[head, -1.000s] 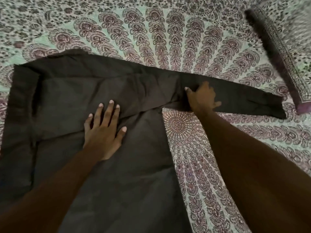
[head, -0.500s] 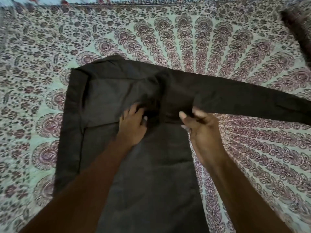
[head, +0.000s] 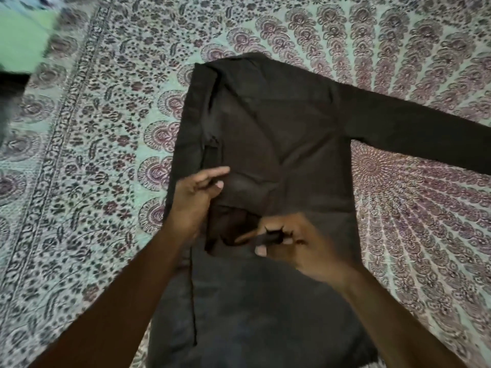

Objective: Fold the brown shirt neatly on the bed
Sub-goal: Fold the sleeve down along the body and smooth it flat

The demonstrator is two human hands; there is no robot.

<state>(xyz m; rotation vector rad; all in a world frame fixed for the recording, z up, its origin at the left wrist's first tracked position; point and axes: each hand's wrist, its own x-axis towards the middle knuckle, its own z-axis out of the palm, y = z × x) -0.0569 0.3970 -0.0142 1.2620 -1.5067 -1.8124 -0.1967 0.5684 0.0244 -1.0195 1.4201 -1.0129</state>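
Observation:
The brown shirt [head: 287,134] lies flat on the patterned bedsheet [head: 101,160], its left side folded inward over the body. Its right sleeve [head: 414,134] stretches straight out toward the right edge of the view. My left hand [head: 196,195] is over the folded left part, with the index finger straight, the thumb below it and nothing clearly gripped. My right hand [head: 289,243] is at the middle of the shirt and pinches a small dark end of fabric between thumb and fingers. The shirt's lower hem runs out of view beneath my forearms.
The mandala-print sheet covers the whole bed around the shirt. A blurred green thing [head: 24,35] and a dark shape [head: 10,86] sit at the far left edge. Bare sheet lies to the left and lower right of the shirt.
The view has swung so the shirt sits further right. Both hands have moved down the shirt toward me. The right hand left the armpit area and now pinches a fabric end at the middle.

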